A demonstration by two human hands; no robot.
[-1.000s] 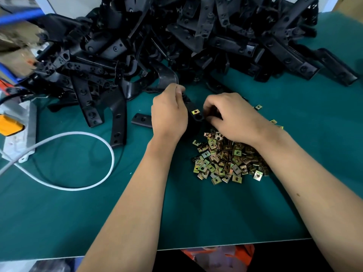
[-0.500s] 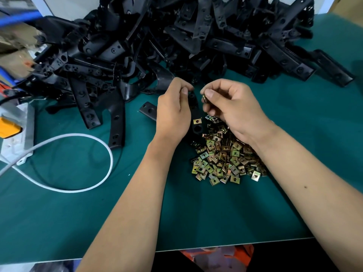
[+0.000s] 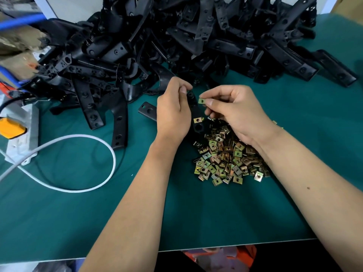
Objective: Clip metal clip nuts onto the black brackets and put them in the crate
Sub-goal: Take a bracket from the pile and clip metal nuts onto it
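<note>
My left hand (image 3: 172, 112) grips a black bracket (image 3: 196, 114) near its upper end. The bracket hangs down between both hands, and one metal clip nut (image 3: 197, 120) sits clipped on its lower part. My right hand (image 3: 233, 110) pinches a loose clip nut (image 3: 201, 101) between thumb and forefinger, just right of the bracket's top. A heap of brass-coloured clip nuts (image 3: 227, 156) lies on the green mat under my right wrist. A big pile of black brackets (image 3: 176, 42) fills the back of the table. No crate is in view.
The green mat (image 3: 78, 213) runs to the front edge (image 3: 235, 245). A white cable (image 3: 78, 163) loops at the left from a white power strip (image 3: 21, 138) with a yellow plug (image 3: 10, 127). Cardboard and blue rails stand at far left.
Both hands rose from the nut heap. My right hand lifted a clip nut and moved it beside the bracket's top, and its face now shows. The bracket tilted more upright.
</note>
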